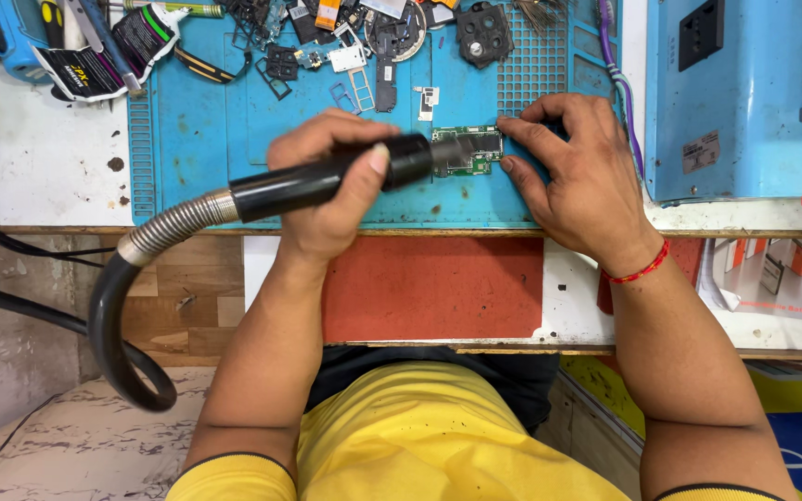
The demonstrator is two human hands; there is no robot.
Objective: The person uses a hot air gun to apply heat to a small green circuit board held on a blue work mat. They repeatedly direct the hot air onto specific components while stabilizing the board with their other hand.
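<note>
My left hand (331, 190) grips a black hot-air handle (327, 178) with a metal spring collar and a thick black hose (118, 343) looping down to the left. Its nozzle points right at a small green circuit board (469, 148) lying on the blue work mat (197, 148). My right hand (573, 172) rests on the mat, its fingertips pinching the right edge of the board. A red thread bracelet circles the right wrist.
Phone parts, small frames and a camera bezel (483, 32) lie scattered along the mat's far edge. A tube and tools (104, 51) sit at the top left. A blue machine (744, 93) stands on the right, with a purple cable beside it.
</note>
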